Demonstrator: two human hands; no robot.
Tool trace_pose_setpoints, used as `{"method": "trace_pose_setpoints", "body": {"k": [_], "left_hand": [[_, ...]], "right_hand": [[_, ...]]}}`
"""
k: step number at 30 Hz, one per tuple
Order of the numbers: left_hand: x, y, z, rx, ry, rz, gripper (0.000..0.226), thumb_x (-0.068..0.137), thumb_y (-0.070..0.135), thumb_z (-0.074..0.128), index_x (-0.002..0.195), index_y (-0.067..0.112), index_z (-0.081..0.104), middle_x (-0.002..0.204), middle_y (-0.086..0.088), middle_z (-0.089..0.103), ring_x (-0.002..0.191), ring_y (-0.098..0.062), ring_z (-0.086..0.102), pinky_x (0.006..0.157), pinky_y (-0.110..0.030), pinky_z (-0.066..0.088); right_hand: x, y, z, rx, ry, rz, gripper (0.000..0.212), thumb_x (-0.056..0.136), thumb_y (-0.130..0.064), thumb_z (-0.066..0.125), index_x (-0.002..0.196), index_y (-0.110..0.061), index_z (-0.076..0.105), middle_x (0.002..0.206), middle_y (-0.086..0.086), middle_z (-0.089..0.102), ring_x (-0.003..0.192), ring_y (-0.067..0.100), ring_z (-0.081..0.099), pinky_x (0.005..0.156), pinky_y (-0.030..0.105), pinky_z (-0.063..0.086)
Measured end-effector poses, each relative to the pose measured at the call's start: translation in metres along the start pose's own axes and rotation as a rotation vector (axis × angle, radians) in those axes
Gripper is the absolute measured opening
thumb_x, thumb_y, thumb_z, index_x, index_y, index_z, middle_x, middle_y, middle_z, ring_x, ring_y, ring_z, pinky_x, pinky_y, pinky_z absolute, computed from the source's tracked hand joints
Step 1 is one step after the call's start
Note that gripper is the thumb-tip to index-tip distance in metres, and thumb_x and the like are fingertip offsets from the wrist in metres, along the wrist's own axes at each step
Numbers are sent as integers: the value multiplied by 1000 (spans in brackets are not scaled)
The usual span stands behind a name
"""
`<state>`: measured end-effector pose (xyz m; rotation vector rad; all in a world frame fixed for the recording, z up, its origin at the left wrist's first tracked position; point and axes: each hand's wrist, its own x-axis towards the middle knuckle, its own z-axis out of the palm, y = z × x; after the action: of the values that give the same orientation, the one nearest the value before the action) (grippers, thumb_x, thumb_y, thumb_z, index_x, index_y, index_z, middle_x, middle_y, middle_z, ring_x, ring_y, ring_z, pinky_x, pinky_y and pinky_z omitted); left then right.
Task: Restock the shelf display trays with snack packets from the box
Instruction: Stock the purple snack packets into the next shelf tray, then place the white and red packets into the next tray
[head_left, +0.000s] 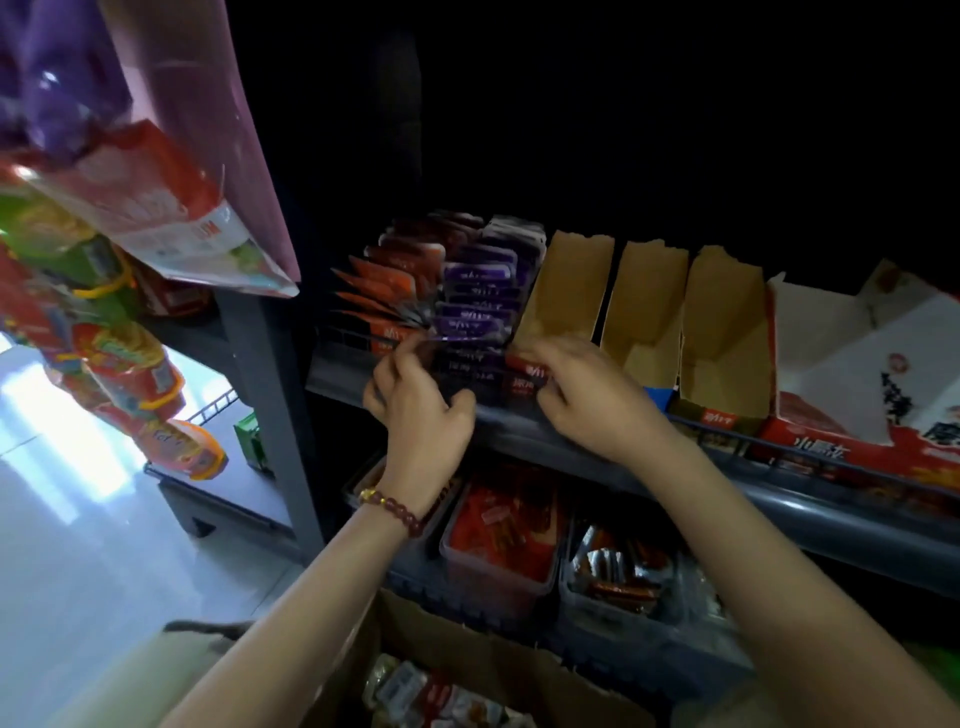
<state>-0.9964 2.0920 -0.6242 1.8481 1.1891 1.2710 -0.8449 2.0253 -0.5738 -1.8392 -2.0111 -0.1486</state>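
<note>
Now left hand (422, 402), right hand (584, 397), fingers curled, pinch small shiny purple snack packets (475, 296), likely keeping row upright.

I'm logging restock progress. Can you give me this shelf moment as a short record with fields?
left hand: at the front of the purple packets, grip unclear
right hand: pinches the front packet of that row
orange packets: tray left of purple, full
cardboard trays: three, empty, right of purple
box: below the hands, packets inside
</note>
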Motion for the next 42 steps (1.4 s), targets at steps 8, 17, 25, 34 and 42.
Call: {"method": "trace_pose_setpoints", "body": {"k": [8, 17, 25, 34, 42], "left_hand": [[-88, -21, -49, 101, -173, 219, 64, 78, 27, 49, 136, 25, 21, 138, 6, 33, 119, -15, 31, 107, -40, 22], [-180, -125, -93, 541, -955, 536, 38, 80, 33, 39, 105, 19, 63, 100, 1, 65, 93, -22, 62, 92, -39, 41], [-218, -192, -123, 587, -1108, 385, 26, 78, 25, 46, 97, 20, 64, 87, 4, 64, 84, -16, 60, 81, -27, 36], [-227, -210, -121, 665, -928, 386, 37, 63, 12, 76, 99, 14, 64, 105, -6, 68, 108, -29, 61, 93, -36, 23], [-231, -221, -121, 579, -911, 283, 34, 72, 8, 64, 104, 20, 64, 112, -2, 65, 117, -29, 54, 96, -34, 22]], "right_hand": [[-55, -28, 14, 34, 178, -366, 25, 81, -9, 43, 87, -10, 68, 80, 0, 68, 76, 19, 62, 78, 26, 42], [-192, -45, 132, 232, -507, -279, 22, 84, -9, 47, 81, -15, 68, 78, -3, 68, 71, 16, 64, 61, 36, 53], [-287, -42, 274, 439, -953, 391, 27, 88, 1, 48, 94, -13, 70, 101, 1, 70, 93, 16, 64, 83, 32, 50], [-284, -107, 369, 496, -1218, 756, 49, 91, 4, 40, 133, -17, 55, 136, 4, 50, 117, 28, 53, 74, 20, 45], [-274, -111, 374, 562, -1004, 1095, 11, 89, -15, 62, 93, -5, 61, 91, 6, 61, 78, 19, 61, 63, 24, 47]]}}
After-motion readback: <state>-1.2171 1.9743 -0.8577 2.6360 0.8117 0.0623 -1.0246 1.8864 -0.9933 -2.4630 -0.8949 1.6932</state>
